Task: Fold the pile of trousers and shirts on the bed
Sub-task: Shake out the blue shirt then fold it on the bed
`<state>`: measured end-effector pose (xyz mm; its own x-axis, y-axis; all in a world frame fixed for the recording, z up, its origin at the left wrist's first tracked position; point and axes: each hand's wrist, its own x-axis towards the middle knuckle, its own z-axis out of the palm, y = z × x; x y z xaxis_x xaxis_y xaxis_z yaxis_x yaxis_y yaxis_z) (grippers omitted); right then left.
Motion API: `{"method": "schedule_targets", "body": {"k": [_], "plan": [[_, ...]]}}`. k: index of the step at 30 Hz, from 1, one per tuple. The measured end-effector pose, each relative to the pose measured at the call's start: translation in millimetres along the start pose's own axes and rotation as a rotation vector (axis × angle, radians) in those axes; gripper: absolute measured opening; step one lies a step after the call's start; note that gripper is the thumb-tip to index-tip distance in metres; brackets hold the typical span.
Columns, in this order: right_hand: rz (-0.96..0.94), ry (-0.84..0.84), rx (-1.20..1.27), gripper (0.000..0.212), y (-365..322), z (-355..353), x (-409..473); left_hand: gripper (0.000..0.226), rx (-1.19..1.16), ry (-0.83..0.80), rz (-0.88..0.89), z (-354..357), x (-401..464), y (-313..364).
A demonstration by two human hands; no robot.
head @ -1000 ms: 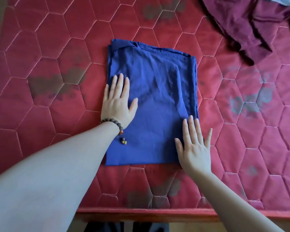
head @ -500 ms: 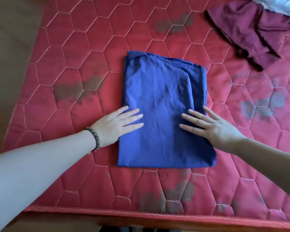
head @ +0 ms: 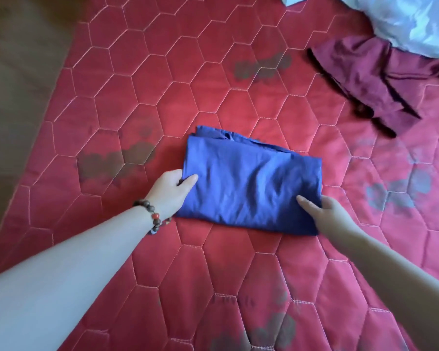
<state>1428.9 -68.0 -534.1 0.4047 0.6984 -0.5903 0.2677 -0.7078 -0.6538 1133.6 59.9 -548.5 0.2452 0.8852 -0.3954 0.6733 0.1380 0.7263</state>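
A blue garment [head: 251, 181] lies folded into a short, thick rectangle in the middle of the red quilted mattress [head: 213, 79]. My left hand [head: 170, 191] grips its left edge, thumb on top and fingers tucked under the fold. My right hand [head: 325, 211] holds the right edge the same way, thumb on the cloth and fingers hidden beneath. A dark red garment [head: 365, 79] lies crumpled at the far right.
White cloth [head: 403, 21] is bunched at the top right corner, partly over the dark red garment. The mattress's left edge runs diagonally along a brown floor [head: 18, 84]. Grey stains mark the mattress cover.
The blue garment has been folded in half, its near end brought up over the far end, so it is now shorter. Both hands went from lying flat on it to gripping its side edges.
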Motion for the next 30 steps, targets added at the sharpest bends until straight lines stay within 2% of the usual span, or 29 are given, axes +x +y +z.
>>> {"method": "schedule_targets", "body": {"k": [3,6,11,13,16,18,20,22,24,26,27,29,30], "plan": [[-0.061,0.110,-0.021,0.015,10,4,-9,0.027,-0.027,-0.001,0.023,6,-17,-2],[-0.111,0.166,0.064,0.015,18,9,-20,0.015,-0.058,0.040,0.047,10,-32,-3],[-0.159,0.322,0.074,0.019,10,19,-18,0.020,-0.069,0.306,0.133,18,-29,8],[-0.166,0.374,0.037,0.024,2,24,-13,0.024,-0.008,0.368,0.075,24,-23,11],[-0.090,0.382,-0.066,0.025,0,33,-4,0.033,0.203,0.378,-0.012,33,-20,16],[-0.021,0.428,-0.105,0.025,-1,39,-4,0.030,0.342,0.406,-0.075,35,-21,21],[0.021,0.556,-0.158,0.025,-6,40,-8,0.022,0.404,0.505,-0.105,31,-21,26],[-0.113,0.736,-0.243,0.031,-17,42,-11,0.027,0.472,0.624,0.011,28,-20,30],[-0.410,0.805,-0.342,0.035,-34,55,-11,0.033,0.557,0.621,0.320,33,-17,38],[-0.663,0.635,-0.486,0.040,-51,82,-2,0.041,0.650,0.447,0.565,48,-9,45],[-0.738,0.498,-0.572,0.044,-58,98,4,0.044,0.721,0.344,0.596,54,-5,46],[-0.755,0.258,-0.711,0.050,-65,123,13,0.048,0.849,0.190,0.523,61,4,38],[-0.719,0.196,-0.751,0.052,-64,129,19,0.050,0.865,0.143,0.468,61,10,30]]}}
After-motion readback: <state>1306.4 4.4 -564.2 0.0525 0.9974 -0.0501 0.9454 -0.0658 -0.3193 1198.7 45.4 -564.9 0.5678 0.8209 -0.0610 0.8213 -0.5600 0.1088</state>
